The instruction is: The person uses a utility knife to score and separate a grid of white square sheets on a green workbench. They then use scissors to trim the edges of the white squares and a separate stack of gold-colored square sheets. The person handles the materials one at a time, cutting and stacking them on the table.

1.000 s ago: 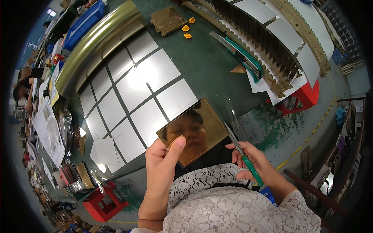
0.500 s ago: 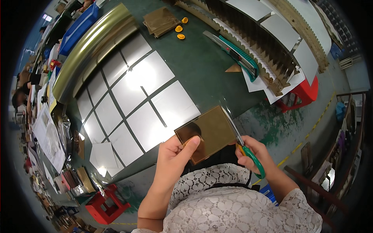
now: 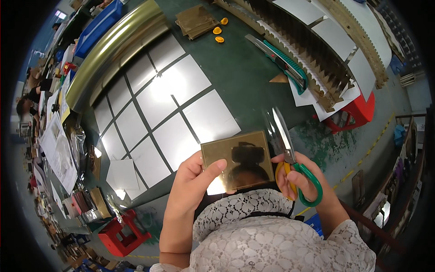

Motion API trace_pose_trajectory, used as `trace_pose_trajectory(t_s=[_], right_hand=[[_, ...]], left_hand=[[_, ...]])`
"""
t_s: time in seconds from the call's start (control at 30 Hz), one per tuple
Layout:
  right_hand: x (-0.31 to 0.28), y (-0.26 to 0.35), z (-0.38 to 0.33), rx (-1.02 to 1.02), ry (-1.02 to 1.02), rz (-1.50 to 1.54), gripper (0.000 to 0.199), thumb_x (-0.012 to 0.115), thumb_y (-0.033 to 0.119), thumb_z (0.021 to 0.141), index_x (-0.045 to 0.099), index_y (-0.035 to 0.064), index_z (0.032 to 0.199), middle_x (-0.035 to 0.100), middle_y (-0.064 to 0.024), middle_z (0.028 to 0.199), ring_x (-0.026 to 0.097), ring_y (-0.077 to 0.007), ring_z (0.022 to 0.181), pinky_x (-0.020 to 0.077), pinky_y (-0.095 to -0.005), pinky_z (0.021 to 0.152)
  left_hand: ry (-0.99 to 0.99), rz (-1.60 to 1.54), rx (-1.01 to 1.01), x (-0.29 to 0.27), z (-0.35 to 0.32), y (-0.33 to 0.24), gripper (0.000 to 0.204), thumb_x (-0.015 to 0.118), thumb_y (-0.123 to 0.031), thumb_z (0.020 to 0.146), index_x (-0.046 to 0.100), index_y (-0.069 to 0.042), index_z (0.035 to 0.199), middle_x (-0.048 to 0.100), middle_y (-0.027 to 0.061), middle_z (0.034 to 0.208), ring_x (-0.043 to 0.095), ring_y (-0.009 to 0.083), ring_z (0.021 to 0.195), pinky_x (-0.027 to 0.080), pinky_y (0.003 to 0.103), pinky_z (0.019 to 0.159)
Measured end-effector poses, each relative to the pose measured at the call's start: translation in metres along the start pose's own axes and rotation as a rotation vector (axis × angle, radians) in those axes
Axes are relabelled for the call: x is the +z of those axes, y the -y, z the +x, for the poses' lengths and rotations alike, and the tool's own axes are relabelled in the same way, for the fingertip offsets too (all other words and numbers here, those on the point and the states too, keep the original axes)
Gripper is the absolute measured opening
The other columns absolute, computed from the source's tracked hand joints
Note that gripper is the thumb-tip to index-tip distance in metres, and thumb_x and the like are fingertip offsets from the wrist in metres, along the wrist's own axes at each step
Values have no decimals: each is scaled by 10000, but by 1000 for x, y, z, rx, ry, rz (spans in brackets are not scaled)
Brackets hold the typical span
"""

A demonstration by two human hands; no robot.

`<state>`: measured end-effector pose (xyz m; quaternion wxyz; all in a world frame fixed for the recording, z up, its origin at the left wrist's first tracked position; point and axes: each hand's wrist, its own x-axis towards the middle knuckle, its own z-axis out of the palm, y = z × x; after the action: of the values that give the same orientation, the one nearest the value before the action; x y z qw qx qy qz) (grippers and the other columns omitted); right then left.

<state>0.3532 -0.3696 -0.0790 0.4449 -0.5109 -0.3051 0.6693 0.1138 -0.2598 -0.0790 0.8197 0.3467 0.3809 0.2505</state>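
My left hand (image 3: 192, 177) grips a gold mirror-like rectangular sheet (image 3: 247, 170) by its left side, thumb on top and fingers underneath. A dark reflection shows in its surface. In my right hand (image 3: 303, 179) is a pair of scissors (image 3: 287, 136) with one green and one yellow handle, fingers through the loops. The blades point away from me, just beyond the sheet's right edge, and something blurred and pale shows beside them. My right fingertips are close to that edge; whether they touch it I cannot tell.
White rectangular sheets (image 3: 165, 143) lie in rows on the green table (image 3: 235, 59), beside a large gold roll (image 3: 120, 47). A stack of gold sheets (image 3: 195, 21), yellow caps (image 3: 217, 30), a green utility knife (image 3: 283, 63) and toothed strips (image 3: 312, 61) lie farther off. Red stools (image 3: 122, 235) stand below.
The gold sheet has turned clockwise to sit more level. The scissors have moved away from its edge, slightly to the right, and their handle loops have spread apart.
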Motion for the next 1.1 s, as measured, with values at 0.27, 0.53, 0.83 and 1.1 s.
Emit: trace_pose_trajectory(t_s=[0.27, 0.53, 0.83, 1.1], right_hand=[[26, 5, 13, -107, -221, 119, 455, 637, 18, 872, 461, -1, 1291, 520, -15, 833, 496, -59, 544, 391, -199, 467], [38, -7, 17, -223, -352, -49, 474, 660, 38, 864, 448, 14, 1288, 551, -24, 858, 525, -62, 603, 405, -171, 510], [7, -22, -5, -105, -4, -85, 615, 745, 86, 806, 419, 20, 1323, 547, -57, 936, 535, -70, 773, 437, -197, 689], [3, -28, -12, -51, 63, -251, 679, 838, 188, 720, 490, 52, 1287, 549, -25, 953, 495, -106, 814, 436, -249, 748]], left_hand=[[63, 29, 12, 13, 0, 1, 365, 559, -129, 959, 501, 47, 1274, 631, 99, 1126, 608, 133, 1014, 493, 288, 885], [-45, -85, 50, 27, -10, 34, 301, 520, -156, 982, 528, 32, 1218, 632, 106, 1126, 633, 176, 973, 514, 311, 870], [-254, 34, 255, 19, -5, 7, 249, 516, -153, 971, 582, 60, 1082, 679, 138, 953, 677, 187, 771, 559, 299, 700], [-259, 71, 255, 19, -6, 5, 268, 530, -144, 958, 586, 76, 1101, 679, 146, 947, 676, 188, 750, 569, 307, 679]])
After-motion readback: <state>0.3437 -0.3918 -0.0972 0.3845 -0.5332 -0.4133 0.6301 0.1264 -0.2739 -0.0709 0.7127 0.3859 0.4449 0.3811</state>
